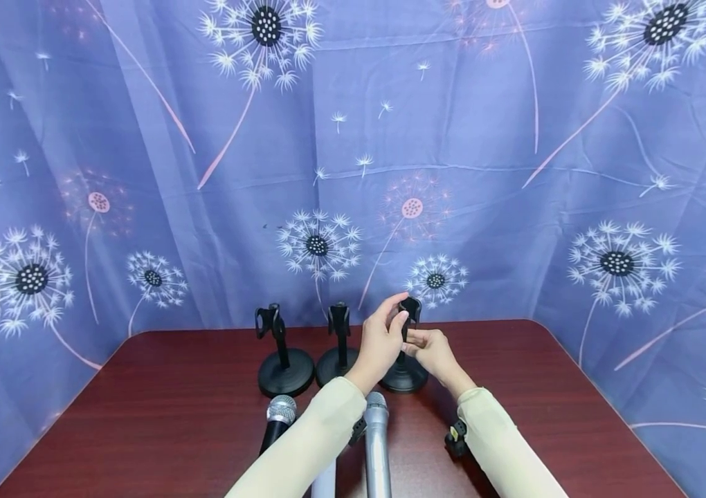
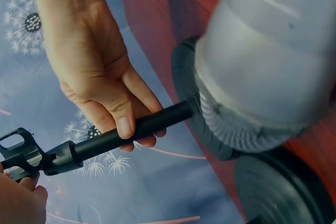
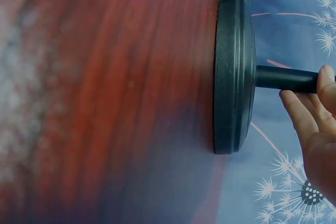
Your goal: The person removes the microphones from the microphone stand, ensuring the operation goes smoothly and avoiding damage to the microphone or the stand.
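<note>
The rightmost black microphone stand (image 1: 404, 377) stands upright on its round base. My left hand (image 1: 381, 344) holds it at the top, fingers and thumb around the clip (image 1: 413, 308). Lower down, my right hand (image 1: 434, 351) pinches the pole (image 2: 157, 120) between thumb and fingers. In the left wrist view only the fingers of the left hand (image 2: 21, 199) show, at the clip's underside. From the right wrist, the right hand (image 3: 319, 129) appears at the pole, above the thick base (image 3: 234, 77); the clip is out of that view.
Two more black stands, one at left (image 1: 284, 372) and one in the middle (image 1: 339, 332), stand beside it on the red-brown table (image 1: 160, 408). In front lie a silver microphone (image 1: 377, 449), a black one with silver head (image 1: 281, 409) and a white handle (image 1: 324, 482) partly under my left sleeve.
</note>
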Available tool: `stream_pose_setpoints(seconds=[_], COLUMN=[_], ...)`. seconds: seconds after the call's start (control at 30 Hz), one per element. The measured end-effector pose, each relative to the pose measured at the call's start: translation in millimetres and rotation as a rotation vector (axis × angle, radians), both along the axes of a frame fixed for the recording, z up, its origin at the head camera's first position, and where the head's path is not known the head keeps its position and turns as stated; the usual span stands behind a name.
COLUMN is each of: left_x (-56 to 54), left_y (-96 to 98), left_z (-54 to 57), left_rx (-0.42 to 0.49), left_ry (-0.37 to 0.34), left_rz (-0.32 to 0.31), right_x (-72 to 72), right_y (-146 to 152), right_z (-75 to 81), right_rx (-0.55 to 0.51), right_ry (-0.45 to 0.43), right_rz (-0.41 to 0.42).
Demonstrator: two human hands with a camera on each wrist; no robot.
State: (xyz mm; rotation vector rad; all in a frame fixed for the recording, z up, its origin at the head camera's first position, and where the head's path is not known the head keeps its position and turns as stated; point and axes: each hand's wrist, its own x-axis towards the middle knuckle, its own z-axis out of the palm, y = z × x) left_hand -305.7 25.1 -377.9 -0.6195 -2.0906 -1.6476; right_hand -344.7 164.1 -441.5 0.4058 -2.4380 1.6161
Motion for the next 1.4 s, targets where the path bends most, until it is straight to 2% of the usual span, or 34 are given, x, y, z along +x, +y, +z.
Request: stream_pose_setpoints(seconds=[0.17, 0.37, 0.47, 0.6, 0.63, 0.67, 0.97, 1.23, 1.4], left_x=[-1.3, -1.1, -1.1, -1.0, -0.8, -0.8, 2.2, 3.1, 2.1], left_y=[0.4, -1.3, -2.0, -2.2, -2.2, -2.2, -3.6, -6.5, -7.9], left_z=[-0.8, -2.7, -3.7, -6.8, -7.8, -8.8, -15.9, -22.7, -25.8], left_rx=[-0.059, -0.116, -0.134, -0.147, -0.151, -0.157, -0.196, -0.236, -0.252], left_ry=[0.057, 0.120, 0.146, 0.186, 0.194, 0.205, 0.309, 0.308, 0.351], left_rz=[0.063, 0.098, 0.112, 0.119, 0.122, 0.124, 0.148, 0.131, 0.141], right_x=[-0.4, 0.7, 9.8, 10.8, 7.4, 3.3, 2.4, 0.2, -0.8], right_y=[-1, -1, -4, -4, -2, -1, -1, -2, -2], right_z=[1.2, 0.9, 10.6, 11.9, 7.8, 3.2, 1.9, -1.8, -2.4], right_rx=[-0.009, -0.018, -0.004, 0.016, 0.016, 0.010, -0.039, -0.008, 0.007], right_ry=[0.007, 0.009, 0.022, 0.012, 0.012, 0.007, -0.025, -0.016, -0.006], right_rz=[-0.004, 0.005, 0.017, 0.004, 0.000, -0.004, 0.017, -0.036, -0.047])
